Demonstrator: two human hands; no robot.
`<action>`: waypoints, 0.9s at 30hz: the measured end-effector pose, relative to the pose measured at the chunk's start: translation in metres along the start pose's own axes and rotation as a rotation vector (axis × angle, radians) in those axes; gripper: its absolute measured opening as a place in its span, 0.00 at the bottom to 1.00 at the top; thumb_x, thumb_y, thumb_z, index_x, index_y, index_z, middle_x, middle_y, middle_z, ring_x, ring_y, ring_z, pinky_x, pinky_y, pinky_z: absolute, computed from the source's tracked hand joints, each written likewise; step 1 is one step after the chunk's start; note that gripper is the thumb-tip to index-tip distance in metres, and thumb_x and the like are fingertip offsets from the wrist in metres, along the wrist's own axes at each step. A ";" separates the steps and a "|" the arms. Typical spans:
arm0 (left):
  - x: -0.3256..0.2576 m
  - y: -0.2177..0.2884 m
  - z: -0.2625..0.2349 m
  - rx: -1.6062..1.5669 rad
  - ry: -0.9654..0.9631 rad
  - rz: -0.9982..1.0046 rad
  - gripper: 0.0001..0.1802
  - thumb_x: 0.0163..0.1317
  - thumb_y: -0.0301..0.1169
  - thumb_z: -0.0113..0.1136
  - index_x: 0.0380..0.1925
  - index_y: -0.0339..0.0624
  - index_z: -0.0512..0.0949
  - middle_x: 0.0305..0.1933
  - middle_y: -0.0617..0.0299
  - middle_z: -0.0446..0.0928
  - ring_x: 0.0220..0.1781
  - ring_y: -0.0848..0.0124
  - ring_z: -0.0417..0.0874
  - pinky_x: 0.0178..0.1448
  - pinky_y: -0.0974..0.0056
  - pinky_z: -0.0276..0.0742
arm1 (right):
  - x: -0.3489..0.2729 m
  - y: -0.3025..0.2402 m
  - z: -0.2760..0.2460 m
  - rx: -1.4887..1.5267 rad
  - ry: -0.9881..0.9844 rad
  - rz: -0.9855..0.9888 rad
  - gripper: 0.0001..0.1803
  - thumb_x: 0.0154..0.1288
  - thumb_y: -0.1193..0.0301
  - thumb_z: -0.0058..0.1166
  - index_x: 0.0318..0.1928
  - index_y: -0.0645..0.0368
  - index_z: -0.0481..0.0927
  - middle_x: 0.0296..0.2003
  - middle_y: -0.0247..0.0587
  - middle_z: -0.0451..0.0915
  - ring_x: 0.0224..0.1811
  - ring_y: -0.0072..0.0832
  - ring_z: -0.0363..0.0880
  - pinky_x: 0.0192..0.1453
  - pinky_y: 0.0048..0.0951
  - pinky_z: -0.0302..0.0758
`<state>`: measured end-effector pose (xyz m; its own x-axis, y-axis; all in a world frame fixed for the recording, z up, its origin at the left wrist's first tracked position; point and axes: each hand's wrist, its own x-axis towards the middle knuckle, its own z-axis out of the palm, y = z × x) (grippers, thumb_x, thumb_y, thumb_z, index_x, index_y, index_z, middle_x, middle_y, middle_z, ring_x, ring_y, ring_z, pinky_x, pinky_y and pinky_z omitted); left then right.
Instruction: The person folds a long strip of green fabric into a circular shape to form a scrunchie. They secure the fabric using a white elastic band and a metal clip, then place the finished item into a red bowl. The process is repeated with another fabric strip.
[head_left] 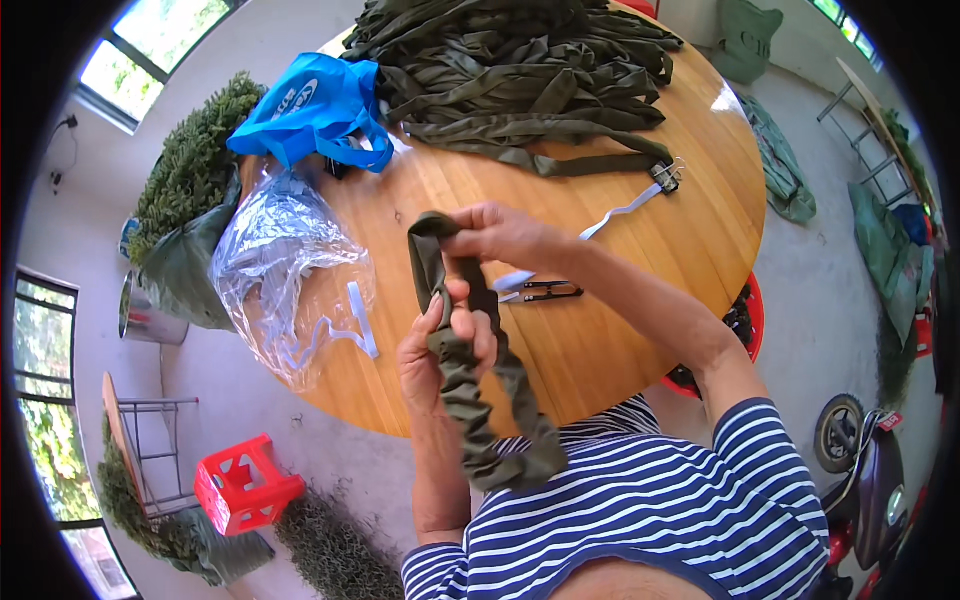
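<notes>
An olive-green fabric band [512, 385] is held up in a loop above the near part of the table, its lower stretch gathered into ruffles. My left hand [440, 345] is closed round the gathered side of it. At the top of the loop, my right hand [500, 235] pinches the smoother cloth. Just right of the band lie black-handled thread snips [552, 290], beside a bit of white elastic. Farther right, a white elastic strip [625, 212] runs to a metal binder clip [666, 178] at the ends of the green strips.
A big heap of olive-green fabric strips [520, 70] covers the far side of the round wooden table [700, 230]. On its left are a blue bag [310, 110], clear plastic [285, 250] and loose white elastic [362, 320]. A red stool [248, 485] stands on the floor.
</notes>
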<state>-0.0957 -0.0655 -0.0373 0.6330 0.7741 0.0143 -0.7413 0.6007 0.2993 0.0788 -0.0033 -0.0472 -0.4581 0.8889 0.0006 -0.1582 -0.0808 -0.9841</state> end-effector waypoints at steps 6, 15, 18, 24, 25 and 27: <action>-0.021 0.012 -0.010 0.198 0.079 -0.129 0.13 0.61 0.29 0.41 0.30 0.29 0.72 0.05 0.63 0.60 0.06 0.73 0.57 0.10 0.70 0.52 | 0.014 -0.022 -0.026 0.461 -0.326 0.015 0.23 0.63 0.64 0.40 0.10 0.52 0.58 0.05 0.24 0.52 0.07 0.16 0.47 0.12 0.22 0.51; 0.016 0.016 -0.022 0.402 0.478 0.354 0.13 0.63 0.35 0.47 0.41 0.37 0.68 0.23 0.58 0.75 0.23 0.67 0.77 0.25 0.67 0.72 | -0.019 -0.029 0.020 -0.255 0.352 -0.031 0.24 0.60 0.63 0.51 0.53 0.64 0.66 0.32 0.39 0.75 0.35 0.22 0.74 0.40 0.26 0.71; 0.028 0.005 -0.023 0.446 0.439 0.464 0.14 0.64 0.35 0.47 0.42 0.35 0.67 0.25 0.55 0.76 0.25 0.66 0.78 0.28 0.65 0.75 | -0.073 -0.033 0.057 -0.503 0.138 0.059 0.32 0.60 0.58 0.51 0.58 0.61 0.58 0.27 0.44 0.74 0.27 0.30 0.74 0.34 0.30 0.70; 0.034 -0.021 -0.010 0.549 0.435 0.440 0.12 0.63 0.34 0.49 0.40 0.37 0.69 0.32 0.54 0.78 0.32 0.70 0.79 0.38 0.67 0.76 | -0.096 0.002 0.067 -0.731 0.392 -0.111 0.26 0.63 0.66 0.44 0.60 0.57 0.56 0.42 0.53 0.74 0.42 0.45 0.76 0.44 0.38 0.70; 0.033 -0.031 -0.016 0.512 0.445 0.339 0.10 0.63 0.34 0.50 0.37 0.39 0.71 0.32 0.59 0.78 0.34 0.73 0.78 0.39 0.68 0.75 | -0.092 0.011 0.064 -0.750 0.433 -0.166 0.26 0.63 0.67 0.45 0.60 0.57 0.56 0.43 0.52 0.74 0.42 0.45 0.76 0.44 0.38 0.70; 0.026 -0.038 -0.015 0.453 0.473 0.282 0.09 0.62 0.34 0.51 0.36 0.40 0.73 0.33 0.61 0.77 0.34 0.74 0.78 0.39 0.68 0.75 | -0.090 0.015 0.059 -0.708 0.446 -0.206 0.27 0.62 0.69 0.47 0.60 0.57 0.56 0.43 0.52 0.74 0.41 0.42 0.77 0.44 0.37 0.70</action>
<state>-0.0545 -0.0656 -0.0629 0.1902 0.9532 -0.2349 -0.6318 0.3020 0.7139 0.0656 -0.1112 -0.0517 -0.0700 0.9609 0.2679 0.4503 0.2701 -0.8510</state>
